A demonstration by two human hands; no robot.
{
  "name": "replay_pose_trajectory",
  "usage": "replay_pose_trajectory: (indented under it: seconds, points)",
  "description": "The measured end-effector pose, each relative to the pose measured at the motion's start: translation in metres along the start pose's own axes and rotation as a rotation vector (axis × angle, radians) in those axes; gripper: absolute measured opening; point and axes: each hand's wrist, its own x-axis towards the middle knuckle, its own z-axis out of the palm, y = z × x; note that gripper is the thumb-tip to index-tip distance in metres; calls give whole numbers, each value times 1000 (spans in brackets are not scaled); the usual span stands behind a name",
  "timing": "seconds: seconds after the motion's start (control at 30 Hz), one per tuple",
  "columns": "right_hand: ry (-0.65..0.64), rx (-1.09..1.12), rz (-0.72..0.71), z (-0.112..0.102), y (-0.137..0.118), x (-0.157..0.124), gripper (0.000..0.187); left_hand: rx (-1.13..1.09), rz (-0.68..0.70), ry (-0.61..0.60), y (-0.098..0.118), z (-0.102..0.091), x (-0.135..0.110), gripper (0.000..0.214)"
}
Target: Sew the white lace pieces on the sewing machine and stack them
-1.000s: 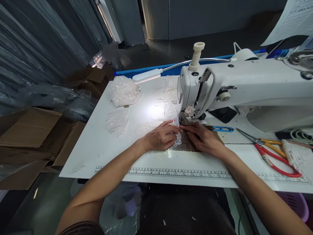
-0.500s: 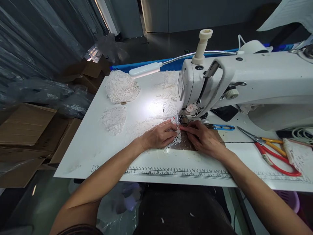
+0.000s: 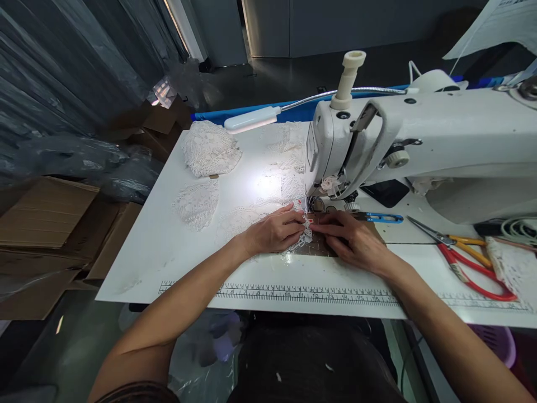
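A white sewing machine [image 3: 419,145] stands on a white table [image 3: 168,252]. My left hand [image 3: 274,232] lies on a piece of white lace [image 3: 247,215] just in front of the needle, its fingers pressed together on the lace edge. My right hand [image 3: 356,240] rests opposite it on the brown plate under the presser foot, fingertips pinching the same lace edge. Both hands meet at the needle area.
More lace pieces lie at the back left: a heap [image 3: 210,148] and a flat piece [image 3: 197,201]. Blue thread snips [image 3: 380,218] and red-and-orange scissors [image 3: 470,260] lie right of my hands. A lamp on a flexible neck [image 3: 251,118] lights the table. Cardboard boxes [image 3: 46,212] stand on the left.
Both hands have slid slightly toward me with the lace edge; otherwise their positions hold. The camera view shifted a little.
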Motion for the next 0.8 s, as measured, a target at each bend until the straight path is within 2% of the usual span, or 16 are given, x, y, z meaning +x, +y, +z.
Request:
replay_pose_trajectory:
  seconds: [0.2, 0.33, 0.47, 0.63, 0.8]
  points:
    - [-24, -67, -109, 6, 2, 0, 36, 3, -4, 1, -1, 1, 0, 12]
    - [-30, -131, -116, 7, 2, 1, 37, 13, -11, 9, 1, 0, 0, 13]
    - [-25, -153, -107, 7, -2, 1, 37, 137, -72, 34, 5, -5, 3, 12]
    - [-10, -151, -127, 7, -3, 1, 35, 287, -39, -49, 7, -7, 6, 19]
    - [16, -157, -138, 9, -1, 1, 34, 334, -66, -126, 6, -6, 4, 23]
